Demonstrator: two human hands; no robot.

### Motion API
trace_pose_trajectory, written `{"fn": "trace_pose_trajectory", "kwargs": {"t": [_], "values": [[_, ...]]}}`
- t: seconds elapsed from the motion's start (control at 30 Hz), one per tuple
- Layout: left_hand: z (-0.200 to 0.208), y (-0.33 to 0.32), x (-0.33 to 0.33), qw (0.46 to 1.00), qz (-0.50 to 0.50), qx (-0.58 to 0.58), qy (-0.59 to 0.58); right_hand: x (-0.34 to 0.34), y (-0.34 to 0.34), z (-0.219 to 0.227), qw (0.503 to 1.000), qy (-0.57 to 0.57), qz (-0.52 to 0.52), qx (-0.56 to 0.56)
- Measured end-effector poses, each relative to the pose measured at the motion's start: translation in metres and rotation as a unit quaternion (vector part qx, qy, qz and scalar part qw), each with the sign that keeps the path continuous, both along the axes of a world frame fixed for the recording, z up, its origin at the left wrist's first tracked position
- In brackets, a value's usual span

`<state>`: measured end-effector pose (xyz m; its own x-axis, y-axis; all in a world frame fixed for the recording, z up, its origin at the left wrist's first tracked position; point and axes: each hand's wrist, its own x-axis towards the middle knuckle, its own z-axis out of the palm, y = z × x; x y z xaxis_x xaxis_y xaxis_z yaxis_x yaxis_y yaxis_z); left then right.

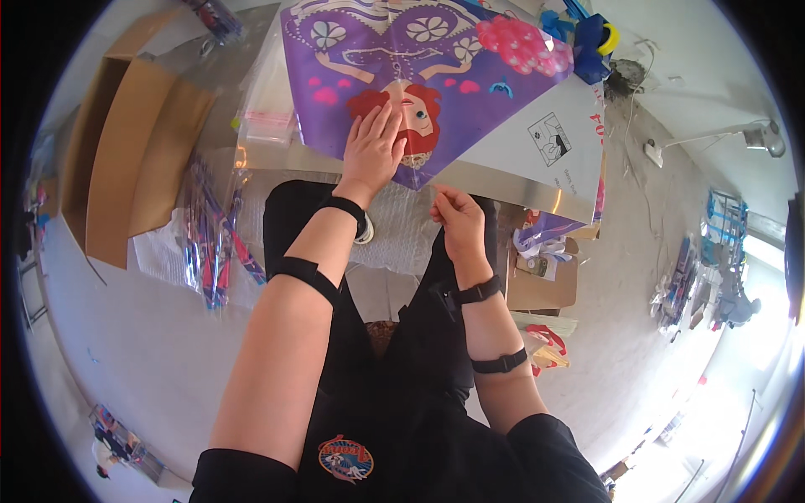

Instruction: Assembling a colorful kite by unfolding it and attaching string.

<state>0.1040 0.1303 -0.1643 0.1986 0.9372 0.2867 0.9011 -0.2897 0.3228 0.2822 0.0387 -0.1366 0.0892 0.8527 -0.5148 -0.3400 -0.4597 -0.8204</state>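
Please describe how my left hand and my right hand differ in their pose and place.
The left hand lies flat with its fingers extended; the right hand has its fingers curled.
The left hand rests on the purple sheet; the right hand is outside it, to the right of its near corner.
Both are bare, with a black band at each wrist.

Both forearms extend forward, the left hand (375, 151) lying palm down with its fingers extended, the right hand (461, 221) positioned nearer the body with its fingers curled inward.
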Motion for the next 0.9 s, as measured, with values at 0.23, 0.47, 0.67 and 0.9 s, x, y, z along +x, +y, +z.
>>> {"fn": "trace_pose_trajectory", "kwargs": {"t": [0.23, 0.47, 0.67, 0.9], "values": [[0.018, -0.035, 0.012, 0.97, 0.062, 0.065, -0.225, -0.003, -0.003, -0.005, 0.998, -0.047, 0.031, 0.017], [-0.019, -0.094, 0.027, 0.701, 0.273, -0.279, -0.597, -0.017, 0.003, -0.008, 0.998, -0.035, 0.037, 0.035], [-0.019, -0.093, 0.037, 0.468, 0.192, -0.385, -0.772, -0.016, 0.006, -0.012, 0.997, -0.038, 0.026, 0.06], [-0.023, -0.087, 0.034, 0.443, 0.145, -0.417, -0.78, -0.02, 0.011, -0.011, 0.993, -0.096, 0.046, 0.054]]}}
